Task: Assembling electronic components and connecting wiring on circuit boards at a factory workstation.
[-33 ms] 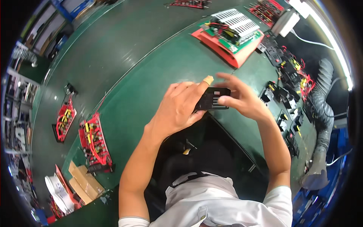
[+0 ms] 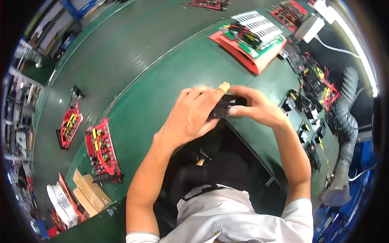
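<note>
Black plastic part (image 2: 221, 109) is between both hands, above the lap, by the near edge of the green surface (image 2: 137, 105). Left hand (image 2: 192, 111): grip closed round the part's left end, yellowish cover (image 2: 223, 86) on one finger. Right hand (image 2: 261, 107): fingers now down over the far edge, thumb on the near face; they were raised off it a moment ago. So grip reads as a pinch, both sides held.

Part also sits at a different tilt: slotted face was showing flat, now mostly hidden. Probably being turned in hand, and better constrained for it. Seating detail not visible under the fingers.

Left on the surface: red board (image 2: 101, 146) with wiring, untouched. Right: loose black housings (image 2: 288, 101), apart from the hands. Farther out: green circuit board (image 2: 259, 52) on orange wrap (image 2: 259, 67), also untouched.
</note>
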Action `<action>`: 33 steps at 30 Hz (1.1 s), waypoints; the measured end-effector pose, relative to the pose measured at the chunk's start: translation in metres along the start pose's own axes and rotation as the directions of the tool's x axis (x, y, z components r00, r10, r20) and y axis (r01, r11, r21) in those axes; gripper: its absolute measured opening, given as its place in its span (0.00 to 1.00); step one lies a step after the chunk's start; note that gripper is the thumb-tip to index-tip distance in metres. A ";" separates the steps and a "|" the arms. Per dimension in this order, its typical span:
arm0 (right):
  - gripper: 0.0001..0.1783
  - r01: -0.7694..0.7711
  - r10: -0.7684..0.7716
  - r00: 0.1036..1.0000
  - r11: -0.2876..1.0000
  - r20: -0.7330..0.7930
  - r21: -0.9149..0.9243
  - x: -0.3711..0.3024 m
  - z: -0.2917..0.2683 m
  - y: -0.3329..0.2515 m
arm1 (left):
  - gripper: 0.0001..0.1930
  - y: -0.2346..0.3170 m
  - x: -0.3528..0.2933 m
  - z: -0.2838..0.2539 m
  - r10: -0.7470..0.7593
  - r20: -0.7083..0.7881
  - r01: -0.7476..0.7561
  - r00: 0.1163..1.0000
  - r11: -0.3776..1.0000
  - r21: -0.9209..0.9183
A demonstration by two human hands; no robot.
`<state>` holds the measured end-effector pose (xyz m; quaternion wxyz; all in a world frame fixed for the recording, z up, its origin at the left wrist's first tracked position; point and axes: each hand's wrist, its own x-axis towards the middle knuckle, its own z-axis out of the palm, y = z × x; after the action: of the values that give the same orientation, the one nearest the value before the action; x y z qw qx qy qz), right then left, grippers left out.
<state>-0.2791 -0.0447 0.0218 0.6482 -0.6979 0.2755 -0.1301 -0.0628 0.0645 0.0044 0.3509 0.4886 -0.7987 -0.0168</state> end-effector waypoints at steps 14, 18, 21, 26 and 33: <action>0.20 -0.099 0.088 0.985 0.992 0.147 0.073 0.078 0.061 0.018 | 0.16 -0.086 -0.079 -0.011 -0.661 0.066 0.350 0.747 0.307 -0.885; 0.30 -0.124 0.066 0.945 0.978 0.320 0.165 0.083 0.070 0.023 | 0.16 -0.074 -0.082 -0.006 -0.711 0.056 0.360 0.701 0.285 -0.888; 0.28 -0.039 -0.015 0.986 0.947 0.165 0.319 0.095 0.075 0.034 | 0.13 -0.075 -0.095 -0.021 -0.818 -0.038 0.364 0.574 0.296 -0.883; 0.30 0.392 -0.314 0.852 0.913 -0.419 0.112 0.106 0.032 0.071 | 0.09 -0.089 -0.092 -0.009 -0.798 -0.108 0.491 0.593 0.465 -0.737; 0.29 0.312 -0.304 0.751 0.946 -0.586 -0.091 0.109 0.036 0.066 | 0.10 -0.134 -0.011 -0.007 -0.731 -0.113 0.611 0.673 0.635 -0.473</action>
<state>-0.1848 -0.0757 -0.0669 0.5036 -0.6536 0.3444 -0.4479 0.0468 0.0056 -0.0457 0.5242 0.6678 -0.4729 -0.2359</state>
